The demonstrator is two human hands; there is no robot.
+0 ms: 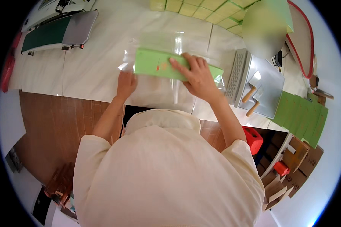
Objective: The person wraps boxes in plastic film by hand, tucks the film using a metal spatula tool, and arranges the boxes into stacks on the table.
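A long green box (pixel 152 63) with a small printed design lies at a slant over the marble-look table (pixel 93 65). Clear plastic film (pixel 178 42) spreads around and behind it and catches the light. My right hand (pixel 197 75) grips the box right of its middle, thumb on the top face and fingers over the far edge. At the box's left end, my left hand (pixel 126 85) is by the near edge of the film, its fingers partly hidden, so whether it pinches the film is unclear.
Two wooden-handled scrapers (pixel 253 109) lie on a grey metal machine (pixel 268 82) at right. Green sheets or flat boxes (pixel 301 113) overlap beyond it. Stacked pale-green boxes (pixel 201 10) line the back. A machine with a green belt (pixel 47 37) stands at back left. A red container (pixel 253 140) sits below the table.
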